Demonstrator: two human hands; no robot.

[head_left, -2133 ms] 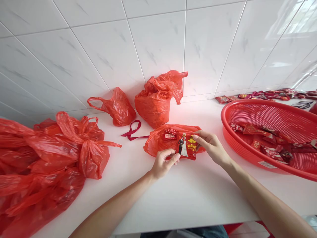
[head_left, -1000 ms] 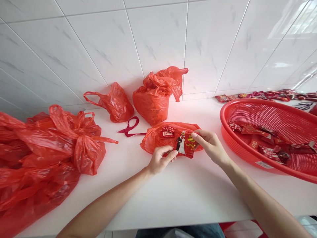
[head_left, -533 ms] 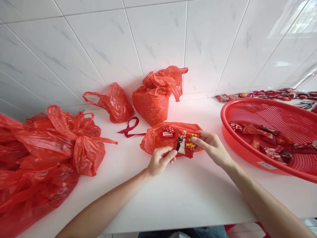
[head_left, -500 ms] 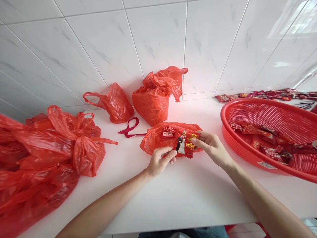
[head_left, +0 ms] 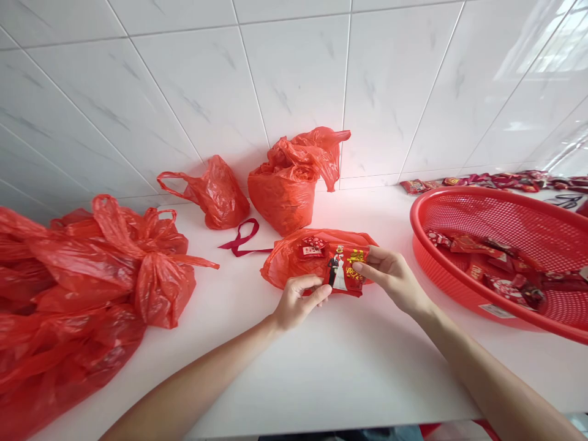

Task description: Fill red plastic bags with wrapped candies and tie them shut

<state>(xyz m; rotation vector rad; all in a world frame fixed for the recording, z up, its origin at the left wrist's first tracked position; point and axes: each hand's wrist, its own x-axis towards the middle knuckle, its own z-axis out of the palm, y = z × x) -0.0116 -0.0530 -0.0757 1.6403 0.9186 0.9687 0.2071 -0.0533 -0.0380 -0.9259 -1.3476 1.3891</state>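
Between my hands is a red packet (head_left: 344,269) printed with a bride and groom and gold lettering. My left hand (head_left: 298,300) pinches its lower left corner between thumb and fingers. On its right edge, my right hand (head_left: 395,278) grips with the thumb on the front. Just behind and below the packet lies an open red plastic bag (head_left: 285,263), its mouth spread wide. Inside that bag a small red and white wrapped sweet (head_left: 312,250) shows; the packet hides the bag's right part.
Knotted red plastic bags (head_left: 114,275) fill the left side. A small red bag (head_left: 223,196) and a fuller one (head_left: 285,190) stand against the tiled wall. A dark red ribbon (head_left: 243,239) lies nearby. At right, a red mesh basket (head_left: 427,257) holds wrapped sweets; more packets (head_left: 496,180) line the wall, near scissors (head_left: 567,200).
The packet has turned slightly in my hands, and its printed front now faces me more squarely. Both hands keep their hold. The view has shifted a little.
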